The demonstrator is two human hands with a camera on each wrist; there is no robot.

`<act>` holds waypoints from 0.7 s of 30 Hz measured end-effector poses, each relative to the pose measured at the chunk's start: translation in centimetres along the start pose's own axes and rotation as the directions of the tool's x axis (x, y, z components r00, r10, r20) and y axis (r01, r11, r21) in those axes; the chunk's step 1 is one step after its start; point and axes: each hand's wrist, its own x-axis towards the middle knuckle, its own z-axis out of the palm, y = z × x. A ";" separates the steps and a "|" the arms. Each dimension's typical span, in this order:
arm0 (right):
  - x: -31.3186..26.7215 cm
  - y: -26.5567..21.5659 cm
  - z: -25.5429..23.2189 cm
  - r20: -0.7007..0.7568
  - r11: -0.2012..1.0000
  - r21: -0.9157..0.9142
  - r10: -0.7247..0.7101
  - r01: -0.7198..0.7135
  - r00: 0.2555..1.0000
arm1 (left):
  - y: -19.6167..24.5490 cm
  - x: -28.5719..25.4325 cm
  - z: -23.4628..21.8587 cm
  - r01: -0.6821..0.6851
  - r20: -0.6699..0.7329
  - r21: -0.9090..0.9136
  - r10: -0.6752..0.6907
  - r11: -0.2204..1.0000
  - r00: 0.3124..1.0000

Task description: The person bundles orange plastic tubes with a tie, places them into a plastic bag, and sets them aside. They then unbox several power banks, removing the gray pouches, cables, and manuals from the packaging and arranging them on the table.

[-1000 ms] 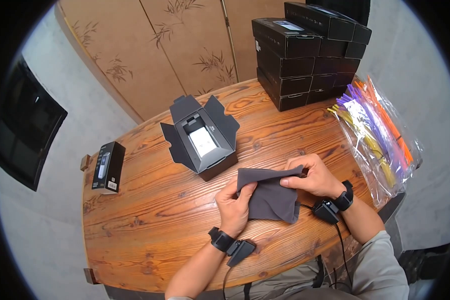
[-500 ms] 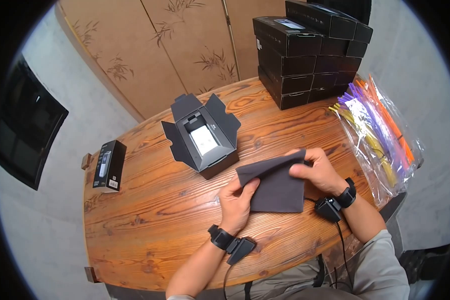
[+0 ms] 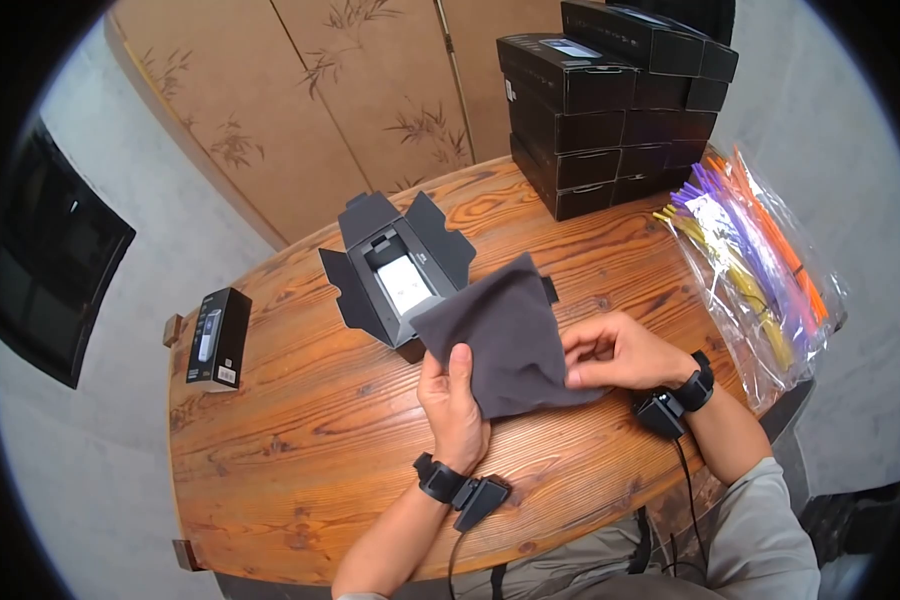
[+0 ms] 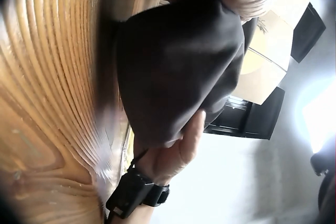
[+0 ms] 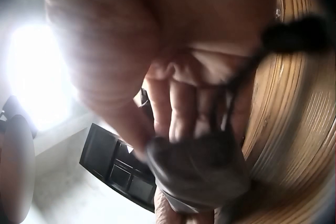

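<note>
A soft dark grey cloth pouch (image 3: 505, 345) hangs tilted between both hands above the table, its upper corner overlapping the open box in the head view. My left hand (image 3: 453, 405) grips its lower left side, thumb laid over the front. At its lower right edge, my right hand (image 3: 620, 352) pinches the fabric between thumb and fingers. A small black tab (image 3: 550, 290) shows beside the upper right edge. In the left wrist view the pouch (image 4: 173, 71) fills the middle, creased near the right thumb. A blurred dark cord (image 5: 244, 71) crosses the right wrist view in front of the fingers.
An open black box (image 3: 410, 260) with flaps spread and a white item inside stands behind the pouch. A closed black box (image 3: 218, 338) lies at left. Stacked black boxes (image 3: 610, 120) stand at the back right, near a clear bag of coloured sticks (image 3: 755, 270).
The pouch has turned and risen left toward the open box. My right hand has shifted from its top edge to its lower right edge; the left hand keeps its grip.
</note>
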 end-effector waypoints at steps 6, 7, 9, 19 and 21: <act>0.2 0.2 -0.7 -0.395 0.980 0.003 -0.180 0.197 0.901 | 0.5 0.1 0.2 0.027 -0.028 -0.075 -0.029 0.997 0.999; 0.3 0.1 -0.7 -0.457 0.976 0.022 -0.184 0.217 0.870 | 0.6 0.1 0.1 0.038 -0.017 -0.058 -0.039 0.998 0.999; 0.5 0.1 -0.8 -0.575 0.963 0.056 -0.184 0.262 0.797 | 0.8 0.1 -0.2 0.058 0.006 -0.023 -0.058 0.998 0.998; 0.5 0.0 0.4 -0.452 0.949 -0.051 -0.299 0.310 0.841 | 0.4 -0.5 0.0 0.086 0.118 0.078 -0.095 0.993 0.988; 0.3 0.0 0.3 -0.434 0.968 -0.018 -0.234 0.251 0.870 | 0.5 -0.7 0.0 0.126 0.150 0.102 -0.141 0.987 0.979</act>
